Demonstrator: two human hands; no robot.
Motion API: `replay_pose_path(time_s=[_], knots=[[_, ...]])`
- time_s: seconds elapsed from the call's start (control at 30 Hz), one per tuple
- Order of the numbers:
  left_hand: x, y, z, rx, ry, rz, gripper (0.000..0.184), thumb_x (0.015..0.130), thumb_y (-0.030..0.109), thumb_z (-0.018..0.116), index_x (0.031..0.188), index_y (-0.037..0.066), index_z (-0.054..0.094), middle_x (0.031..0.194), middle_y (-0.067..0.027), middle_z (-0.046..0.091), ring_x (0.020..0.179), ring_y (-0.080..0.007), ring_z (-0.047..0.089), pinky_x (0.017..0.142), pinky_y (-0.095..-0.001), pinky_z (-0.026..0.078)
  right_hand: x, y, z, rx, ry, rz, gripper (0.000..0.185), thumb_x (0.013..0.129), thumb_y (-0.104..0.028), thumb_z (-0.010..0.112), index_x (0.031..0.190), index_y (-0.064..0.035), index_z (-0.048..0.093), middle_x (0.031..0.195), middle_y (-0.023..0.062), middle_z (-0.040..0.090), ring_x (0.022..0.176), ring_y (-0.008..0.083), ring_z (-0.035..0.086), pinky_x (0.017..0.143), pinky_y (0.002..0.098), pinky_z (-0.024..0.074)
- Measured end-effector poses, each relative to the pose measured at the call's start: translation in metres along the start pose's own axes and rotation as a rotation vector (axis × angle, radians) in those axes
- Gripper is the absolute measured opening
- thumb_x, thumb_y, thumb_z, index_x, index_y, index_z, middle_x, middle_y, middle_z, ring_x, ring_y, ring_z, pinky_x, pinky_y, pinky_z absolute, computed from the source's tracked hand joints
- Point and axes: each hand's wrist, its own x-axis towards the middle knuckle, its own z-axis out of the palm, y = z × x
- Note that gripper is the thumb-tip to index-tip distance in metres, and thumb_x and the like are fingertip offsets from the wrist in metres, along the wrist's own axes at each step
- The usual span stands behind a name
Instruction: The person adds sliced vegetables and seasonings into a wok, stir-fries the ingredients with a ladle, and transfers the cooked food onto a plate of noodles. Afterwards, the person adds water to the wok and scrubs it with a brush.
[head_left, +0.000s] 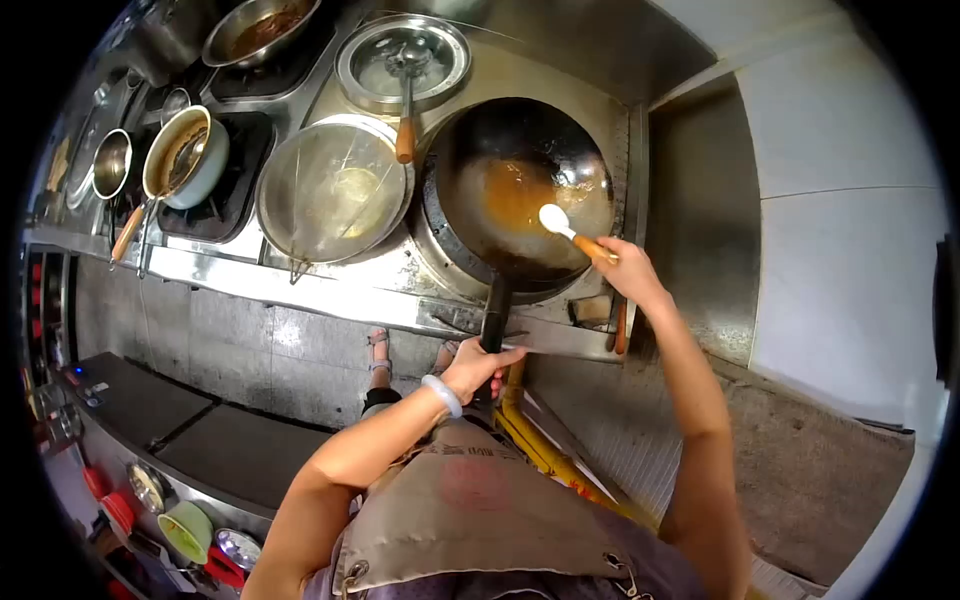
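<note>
A dark wok [470,150] sits on the burner in front of me, with brownish liquid [512,195] pooled at its bottom. My left hand [474,372] is closed around the wok's black handle [495,315]. Over the wok's right side, my right hand [632,274] grips the orange-brown handle of a small spoon [585,245]. The spoon's bowl looks white; whether that is its own colour or a white filling, I cannot tell. It hangs above the liquid, apart from it.
Left of the wok stand a large wire strainer [300,190] and a metal basin [350,75] with a wooden-handled ladle [405,115] in it. A white saucepan [200,170] and a steel bowl [235,55] rest on the farther burners. A yellow pipe [530,440] runs below the counter.
</note>
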Motion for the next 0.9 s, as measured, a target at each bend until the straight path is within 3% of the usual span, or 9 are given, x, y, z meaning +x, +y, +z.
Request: replay_pose_path(time_s=[0.17,0.5,0.57,0.63,0.7,0.77,0.83,0.87,0.9], knots=[[-0.001,0.007,-0.011,0.048,-0.04,0.059,0.018,0.074,-0.003,0.057,0.06,0.003,0.047,0.051,-0.0024,0.045,0.039,-0.012,0.046,0.035,-0.0282,0.039,-0.02,0.0,-0.025,0.123,-0.105,0.048,0.03,0.077,-0.02,0.062,0.103,-0.0038,0.059,0.093,0.0168,0.064,0.085,0.0292,0.062,0.074,0.0351,0.0469],[0.009,0.062,-0.007,0.047,-0.171,0.05,0.016,0.077,0.0,0.058,0.065,0.004,0.048,0.053,-0.001,0.044,0.041,-0.0105,0.043,0.039,-0.0283,0.04,0.027,-0.025,-0.075,0.149,-0.355,-0.025,0.039,0.08,-0.018,0.061,0.117,-0.0066,0.059,0.101,0.0129,0.066,0.096,0.023,0.061,0.082,0.0308,0.0459],[0.012,0.092,-0.011,0.147,-0.2,0.045,0.017,0.078,0.002,0.058,0.065,0.005,0.047,0.053,-0.0006,0.044,0.042,-0.0104,0.044,0.039,-0.0281,0.04,0.053,-0.023,-0.066,0.176,-0.319,-0.078,0.039,0.082,-0.016,0.06,0.119,-0.0062,0.057,0.094,0.0106,0.067,0.084,0.0184,0.062,0.075,0.0293,0.0472],[0.024,0.115,-0.018,0.139,-0.282,0.055,0.018,0.078,0.003,0.057,0.063,0.005,0.047,0.054,-0.0006,0.044,0.042,-0.0102,0.044,0.039,-0.0278,0.04,0.08,-0.038,-0.061,0.378,-0.345,0.052,0.037,0.083,-0.012,0.06,0.12,-0.0038,0.057,0.077,0.0036,0.062,0.06,0.0078,0.05,0.058,0.0236,0.0434],[0.02,0.138,-0.015,0.198,-0.28,0.035,0.02,0.078,0.003,0.058,0.062,0.006,0.046,0.054,-0.0007,0.044,0.042,-0.0101,0.043,0.04,-0.0274,0.04,0.113,-0.035,-0.044,0.439,-0.286,0.064,0.037,0.084,-0.013,0.061,0.12,-0.005,0.057,0.077,0.0025,0.06,0.055,0.0054,0.045,0.052,0.0216,0.0408],[0.024,0.159,-0.014,0.208,-0.274,0.015,0.021,0.078,0.003,0.058,0.061,0.006,0.046,0.055,-0.0005,0.044,0.042,-0.0097,0.043,0.04,-0.0272,0.04,0.155,-0.019,-0.026,0.431,-0.211,0.021,0.039,0.083,-0.013,0.061,0.12,-0.003,0.056,0.083,0.0048,0.063,0.062,0.0094,0.054,0.059,0.0254,0.0448],[0.025,0.175,-0.011,0.217,-0.273,-0.025,0.02,0.078,0.003,0.058,0.061,0.006,0.046,0.054,0.0002,0.044,0.042,-0.0091,0.043,0.04,-0.0271,0.04,0.178,-0.038,-0.027,0.164,0.174,-0.125,0.041,0.081,-0.015,0.063,0.121,-0.0087,0.056,0.089,0.01,0.066,0.076,0.0198,0.063,0.068,0.0331,0.0478],[0.027,0.182,-0.01,0.204,-0.299,-0.022,0.016,0.078,0.003,0.057,0.065,0.005,0.048,0.055,0.0009,0.043,0.043,-0.0086,0.042,0.04,-0.0269,0.039,0.183,-0.04,-0.037,-0.016,0.162,0.024,0.036,0.081,-0.019,0.061,0.117,-0.0147,0.059,0.097,0.0147,0.065,0.093,0.0306,0.062,0.077,0.0403,0.0472],[0.028,0.189,-0.007,0.203,-0.294,-0.019,0.016,0.078,0.003,0.057,0.065,0.005,0.048,0.055,0.0009,0.043,0.043,-0.0086,0.042,0.04,-0.0269,0.039,0.192,-0.041,-0.043,-0.014,0.161,0.018,0.036,0.081,-0.019,0.061,0.117,-0.0147,0.059,0.097,0.0147,0.065,0.093,0.0306,0.062,0.077,0.0403,0.0472]])
